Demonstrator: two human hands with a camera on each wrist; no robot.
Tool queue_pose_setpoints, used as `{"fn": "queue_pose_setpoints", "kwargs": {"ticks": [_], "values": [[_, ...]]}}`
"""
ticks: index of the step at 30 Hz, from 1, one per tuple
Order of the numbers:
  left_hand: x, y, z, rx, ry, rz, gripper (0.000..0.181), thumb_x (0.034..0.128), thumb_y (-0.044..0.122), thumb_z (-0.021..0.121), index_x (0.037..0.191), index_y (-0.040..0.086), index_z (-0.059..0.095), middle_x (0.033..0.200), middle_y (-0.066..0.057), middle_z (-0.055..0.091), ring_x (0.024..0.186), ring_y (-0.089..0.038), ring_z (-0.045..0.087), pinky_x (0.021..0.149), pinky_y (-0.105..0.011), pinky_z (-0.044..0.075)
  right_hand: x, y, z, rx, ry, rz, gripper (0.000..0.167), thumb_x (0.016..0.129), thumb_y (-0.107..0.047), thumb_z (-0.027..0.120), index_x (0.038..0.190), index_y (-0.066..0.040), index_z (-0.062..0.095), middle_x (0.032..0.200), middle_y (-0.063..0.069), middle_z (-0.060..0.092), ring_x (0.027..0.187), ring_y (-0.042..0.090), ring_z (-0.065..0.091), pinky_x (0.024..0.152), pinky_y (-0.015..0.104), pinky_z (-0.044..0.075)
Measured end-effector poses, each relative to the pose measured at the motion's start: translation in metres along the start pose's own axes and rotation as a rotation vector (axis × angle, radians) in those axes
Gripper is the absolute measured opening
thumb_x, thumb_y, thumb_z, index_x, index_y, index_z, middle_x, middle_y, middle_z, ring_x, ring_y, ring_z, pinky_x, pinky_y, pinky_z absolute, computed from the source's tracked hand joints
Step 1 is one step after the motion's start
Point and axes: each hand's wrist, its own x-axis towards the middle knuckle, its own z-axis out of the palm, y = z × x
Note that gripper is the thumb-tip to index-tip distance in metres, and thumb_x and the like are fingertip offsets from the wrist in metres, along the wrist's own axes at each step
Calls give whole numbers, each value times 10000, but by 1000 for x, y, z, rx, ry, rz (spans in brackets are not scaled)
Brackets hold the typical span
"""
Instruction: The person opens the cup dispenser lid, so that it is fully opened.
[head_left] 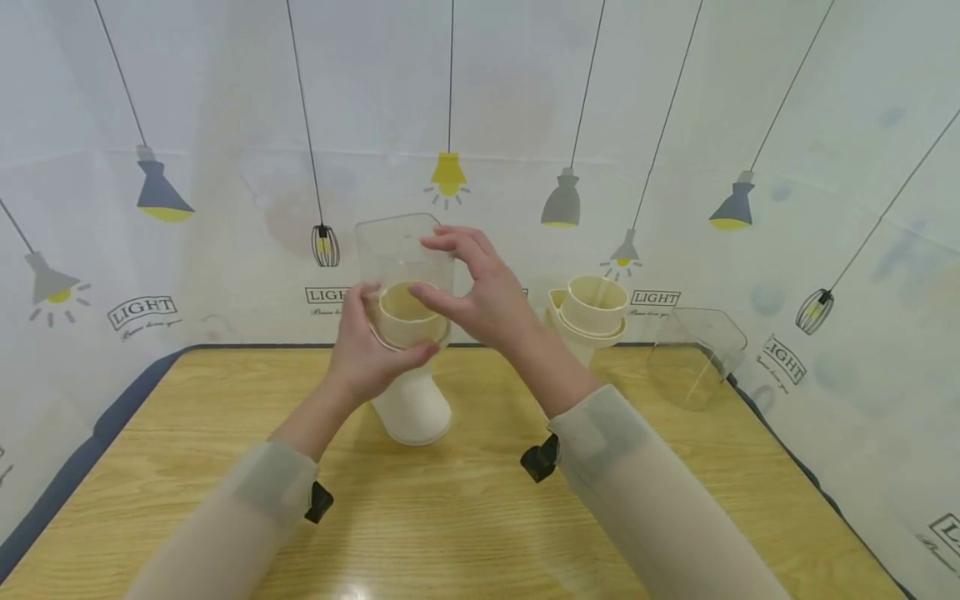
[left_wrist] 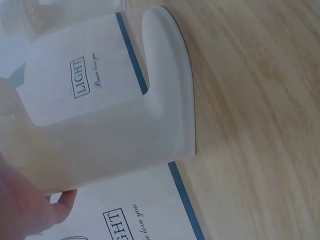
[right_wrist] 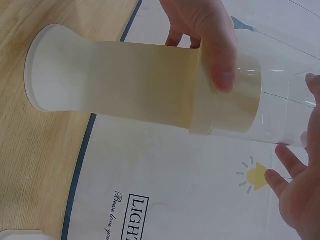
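Observation:
A cream boot-shaped stand [head_left: 416, 408] stands upright on the table, its round collar and ring [right_wrist: 246, 95] at the top. Around the collar my left hand [head_left: 371, 354] curls, thumb in front; the left wrist view shows part of that hand [left_wrist: 22, 202] beside the stand's body [left_wrist: 110, 140]. A clear container [head_left: 401, 246] sits over the ring, rising above it. My right hand [head_left: 480, 292] holds the container's right side between thumb and fingers. In the right wrist view the right hand [right_wrist: 300, 192] touches the container's far end [right_wrist: 280, 117].
A second cream stand [head_left: 592, 312] with a similar ring is behind my right forearm. Another clear container [head_left: 686, 362] rests at the table's back right. The wooden table [head_left: 420, 517] ends at a dark edge in front of a lamp-printed cloth [head_left: 510, 100].

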Motion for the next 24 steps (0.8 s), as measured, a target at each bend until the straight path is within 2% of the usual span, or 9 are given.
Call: {"fn": "queue_pose_setpoints", "kwargs": {"ticks": [3,9,16,24], "values": [[-5,3,4,33,50,6,1215,703,466,1027,1594,145,265,1507,-160,459,1285,-322,559,1037,-520,564,-1,1,0,27,3,-6,552,950,-225,883,1441,-102,664,1620,72,547,1504,238,531,1249,374,463],[-12,7,10,83,100,3,1266,683,537,1019,1606,129,256,1527,-170,439,1303,-325,535,1041,-541,572,-2,4,0,51,8,-17,566,936,-205,889,1435,-70,660,1628,89,543,1511,244,521,1243,365,466],[-19,11,17,108,153,-18,1311,662,597,1016,1620,120,259,1524,-168,441,1312,-308,515,1058,-541,562,-4,4,0,60,13,-23,607,927,-187,885,1460,-39,635,1629,119,532,1387,311,606,1236,390,477],[-29,19,28,125,243,5,1322,654,580,1026,1620,80,275,1503,-207,465,1352,-338,496,1136,-557,506,-7,8,5,89,42,-30,625,928,-187,867,1477,-49,603,1657,138,494,1392,387,604,1224,443,479]]}}
